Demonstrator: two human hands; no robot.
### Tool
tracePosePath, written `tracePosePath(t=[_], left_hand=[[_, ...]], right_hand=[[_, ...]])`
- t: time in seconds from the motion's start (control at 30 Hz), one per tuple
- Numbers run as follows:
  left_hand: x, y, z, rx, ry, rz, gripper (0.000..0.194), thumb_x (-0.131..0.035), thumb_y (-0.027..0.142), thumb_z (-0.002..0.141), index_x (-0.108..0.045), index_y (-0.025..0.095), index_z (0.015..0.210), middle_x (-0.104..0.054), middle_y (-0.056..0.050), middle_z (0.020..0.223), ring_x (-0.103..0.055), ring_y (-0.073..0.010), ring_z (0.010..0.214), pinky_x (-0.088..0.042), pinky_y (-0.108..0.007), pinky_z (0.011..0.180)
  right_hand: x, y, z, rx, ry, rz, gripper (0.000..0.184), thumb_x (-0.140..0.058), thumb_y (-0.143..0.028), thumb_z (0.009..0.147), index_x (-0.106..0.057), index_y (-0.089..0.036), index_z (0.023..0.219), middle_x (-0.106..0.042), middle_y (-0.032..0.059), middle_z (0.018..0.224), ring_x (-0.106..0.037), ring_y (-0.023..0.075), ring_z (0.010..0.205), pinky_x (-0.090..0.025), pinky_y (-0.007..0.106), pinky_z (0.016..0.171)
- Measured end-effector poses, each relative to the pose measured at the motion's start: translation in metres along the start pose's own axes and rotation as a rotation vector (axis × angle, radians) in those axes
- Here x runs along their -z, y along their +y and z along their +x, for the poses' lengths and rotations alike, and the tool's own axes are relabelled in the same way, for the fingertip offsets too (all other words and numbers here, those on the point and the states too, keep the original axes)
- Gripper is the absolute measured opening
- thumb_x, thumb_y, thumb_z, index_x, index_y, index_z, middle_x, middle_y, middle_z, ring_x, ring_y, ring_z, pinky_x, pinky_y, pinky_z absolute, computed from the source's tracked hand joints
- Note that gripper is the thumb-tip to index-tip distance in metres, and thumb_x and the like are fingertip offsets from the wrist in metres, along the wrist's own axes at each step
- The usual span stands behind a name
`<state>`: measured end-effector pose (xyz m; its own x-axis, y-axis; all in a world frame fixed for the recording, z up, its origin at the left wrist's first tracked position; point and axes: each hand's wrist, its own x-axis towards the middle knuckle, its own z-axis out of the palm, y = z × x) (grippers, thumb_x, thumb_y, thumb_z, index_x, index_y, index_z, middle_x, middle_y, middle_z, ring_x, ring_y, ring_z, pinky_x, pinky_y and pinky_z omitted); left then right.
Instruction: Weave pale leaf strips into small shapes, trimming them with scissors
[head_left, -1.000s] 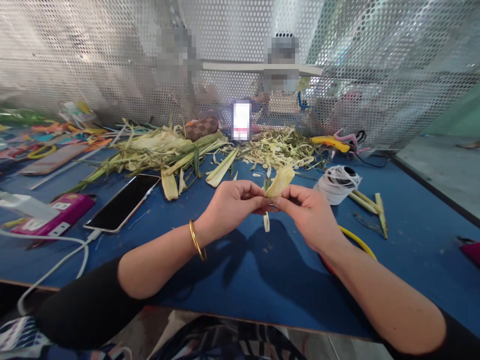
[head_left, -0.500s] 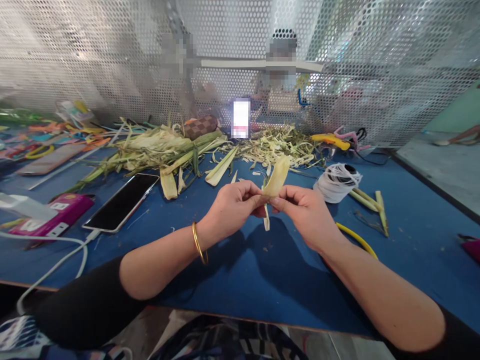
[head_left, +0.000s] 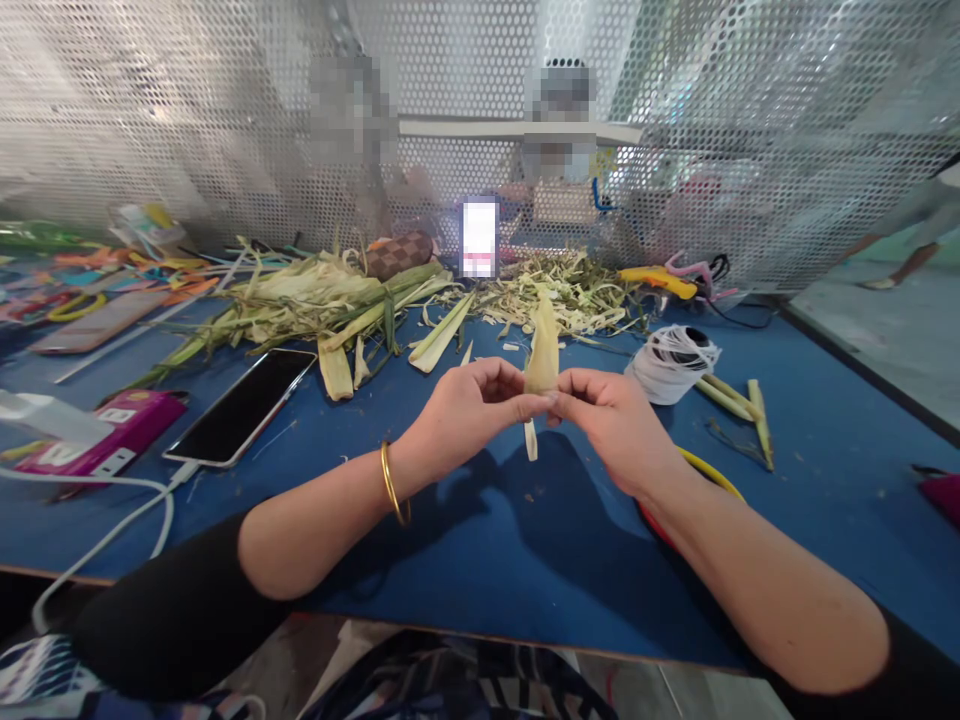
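Both hands meet over the middle of the blue table [head_left: 525,540] and pinch a pale yellow leaf strip [head_left: 542,352]. My left hand [head_left: 465,412], with a gold bangle on its wrist, grips the strip from the left. My right hand [head_left: 615,425] grips it from the right. The strip stands nearly upright, its broad end above the fingers and a thin tail hanging below them.
Behind the hands lie a pile of green and yellow leaves [head_left: 322,300] and a heap of shredded trimmings [head_left: 562,290]. A spool of white thread [head_left: 673,365] and cut stems [head_left: 739,400] sit to the right. A black phone [head_left: 244,405] and pink box [head_left: 112,430] lie left. A perforated metal screen [head_left: 750,150] stands behind.
The leaf strip has turned from leaning right to nearly upright between the fingers. Both hands have stayed in place, shifting only slightly.
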<state>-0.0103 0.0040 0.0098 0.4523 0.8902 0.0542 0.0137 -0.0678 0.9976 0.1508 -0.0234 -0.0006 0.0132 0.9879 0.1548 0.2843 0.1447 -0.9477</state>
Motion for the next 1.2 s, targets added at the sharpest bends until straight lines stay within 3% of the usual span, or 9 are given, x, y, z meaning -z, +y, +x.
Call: tracePosePath(t=[0.07,0.33,0.47,0.67,0.9,1.1,1.2], left_hand=[[-0.0013,-0.0006,0.0000,0.006,0.044,-0.021,0.032,-0.080,0.034,0.061,-0.057,0.014,0.071,-0.061,0.002,0.065,-0.058,-0.0092,0.063,-0.048,-0.022,0.064],[0.0029,0.0002,-0.0004,0.106,0.032,-0.137,0.024,-0.076,0.026,0.063,-0.057,0.013,0.067,-0.060,0.002,0.059,-0.057,-0.0088,0.056,-0.048,-0.022,0.058],[0.0031,-0.0001,-0.0003,0.139,0.043,-0.151,0.019,-0.074,0.024,0.065,-0.060,0.013,0.072,-0.061,0.002,0.065,-0.057,-0.0083,0.059,-0.049,-0.023,0.061],[0.0016,-0.0010,-0.0011,0.135,0.016,-0.041,0.024,-0.074,0.033,0.067,-0.059,0.014,0.069,-0.062,0.000,0.063,-0.057,-0.0099,0.060,-0.046,-0.021,0.057],[0.0016,0.0028,-0.0010,0.154,0.091,-0.092,0.009,-0.066,0.018,0.073,-0.060,0.013,0.072,-0.061,0.003,0.062,-0.055,-0.0067,0.052,-0.046,-0.020,0.055],[-0.0003,0.0038,-0.0012,0.168,0.113,-0.115,0.008,-0.067,0.015,0.072,-0.060,0.013,0.068,-0.060,0.003,0.058,-0.053,-0.0061,0.050,-0.045,-0.020,0.055],[0.0005,0.0027,-0.0008,0.170,0.136,-0.174,0.007,-0.066,0.014,0.073,-0.060,0.013,0.069,-0.061,0.002,0.059,-0.053,-0.0062,0.050,-0.045,-0.020,0.054]], right_hand=[[0.0000,-0.0005,-0.0004,0.003,-0.004,-0.015,0.023,-0.061,-0.033,0.073,-0.056,-0.019,0.056,-0.055,-0.0026,0.056,-0.046,0.0129,0.059,-0.035,0.029,0.062],[0.0007,-0.0004,0.0010,-0.021,-0.101,0.063,0.022,-0.061,-0.037,0.075,-0.062,-0.019,0.062,-0.060,-0.0014,0.060,-0.051,0.0143,0.063,-0.038,0.029,0.065],[0.0004,0.0001,0.0014,0.004,-0.049,0.000,0.024,-0.061,-0.038,0.076,-0.061,-0.019,0.060,-0.060,-0.0015,0.058,-0.052,0.0144,0.061,-0.039,0.029,0.065],[-0.0012,-0.0005,0.0004,-0.032,-0.014,-0.003,0.027,-0.063,-0.039,0.074,-0.059,-0.019,0.056,-0.056,-0.0020,0.054,-0.049,0.0133,0.057,-0.038,0.029,0.061],[0.0002,0.0014,0.0027,-0.012,-0.036,0.109,0.030,-0.059,-0.045,0.078,-0.064,-0.019,0.066,-0.063,0.0009,0.064,-0.057,0.0157,0.066,-0.044,0.032,0.070],[-0.0015,0.0023,0.0015,-0.003,0.005,-0.028,0.021,-0.062,-0.038,0.076,-0.064,-0.019,0.067,-0.060,-0.0009,0.060,-0.053,0.0145,0.061,-0.042,0.030,0.064],[-0.0007,0.0007,0.0005,0.094,0.067,-0.127,0.018,-0.060,-0.034,0.079,-0.062,-0.019,0.069,-0.060,0.0001,0.065,-0.054,0.0156,0.065,-0.043,0.031,0.065]])
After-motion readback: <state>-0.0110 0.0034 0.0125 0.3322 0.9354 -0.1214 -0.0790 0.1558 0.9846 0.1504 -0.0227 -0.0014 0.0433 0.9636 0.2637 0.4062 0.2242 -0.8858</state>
